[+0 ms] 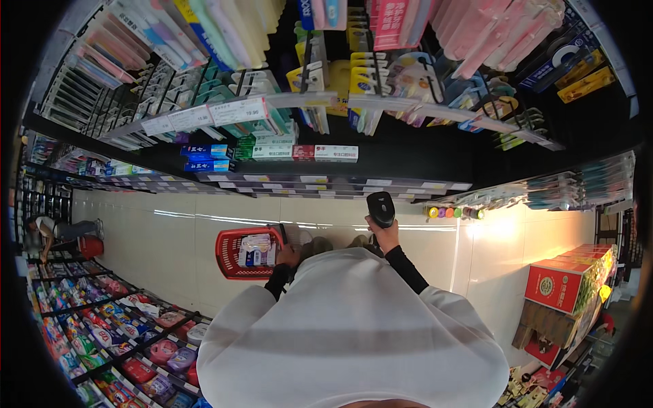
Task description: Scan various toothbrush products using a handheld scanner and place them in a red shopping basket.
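My right hand [386,233] is closed around the handle of a black handheld barcode scanner [381,209], held out in front of me below the shelf edge. At my left side, my left hand [289,256] grips the dark handle of a red plastic shopping basket [224,277]. Inside the basket lie several packaged goods [256,250], white and purple ones among them; what they are is too small to tell. White and green toothpaste boxes [265,152] and blue boxes [206,150] stand on the black shelf before me.
Packaged toothbrushes [245,35] hang on hooks above a curved price rail [306,100]. Behind my left lie shelves of bagged and bottled goods [137,336]. A person [66,229] bends by another red basket [91,247] far left. Red cartons [553,286] are stacked at the right.
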